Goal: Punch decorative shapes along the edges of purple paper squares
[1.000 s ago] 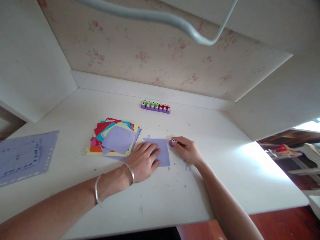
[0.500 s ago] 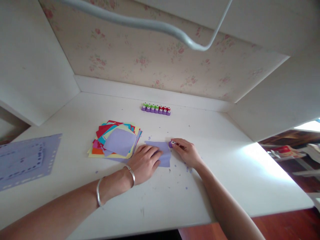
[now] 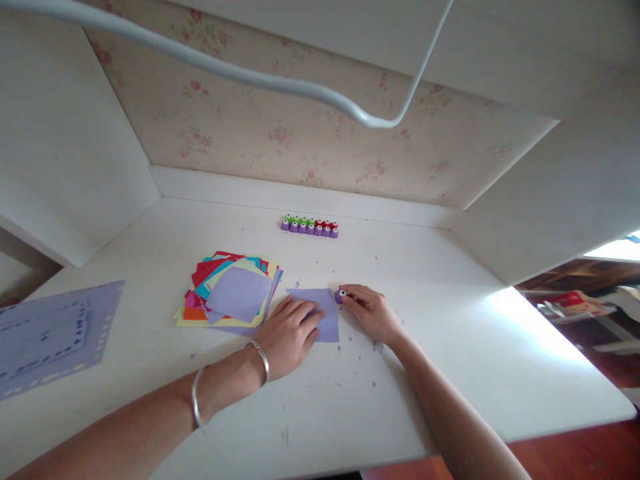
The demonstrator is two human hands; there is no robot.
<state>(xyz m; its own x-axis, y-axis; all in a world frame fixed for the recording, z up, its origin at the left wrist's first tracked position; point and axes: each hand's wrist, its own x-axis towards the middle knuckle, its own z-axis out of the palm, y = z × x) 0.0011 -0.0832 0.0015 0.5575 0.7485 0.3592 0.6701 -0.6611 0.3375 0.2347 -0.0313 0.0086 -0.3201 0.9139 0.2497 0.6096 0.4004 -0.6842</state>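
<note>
My left hand (image 3: 289,333) lies with fingers stretched out on a sheet of light purple paper (image 3: 328,327), covering its left part. At the sheet's upper right edge, my right hand (image 3: 373,312) pinches a small purple craft punch (image 3: 341,295) with a black-and-white top. The punch meets the paper's edge; whether paper is inside its slot I cannot tell. Beside my left hand is a loose stack of coloured paper (image 3: 203,273), a purple piece (image 3: 240,293) on top.
Several purple, green and red punches (image 3: 310,228) stand in two rows near the back wall. A purple sheet with punched borders (image 3: 105,327) lies at the far left. Tiny purple cutouts (image 3: 374,384) are scattered on the white desk (image 3: 240,440). A white cable (image 3: 280,83) hangs overhead.
The view has tilted up slightly, so the desk items sit lower in the picture. Both hands, the sheet and the punch keep nearly the same places relative to each other.
</note>
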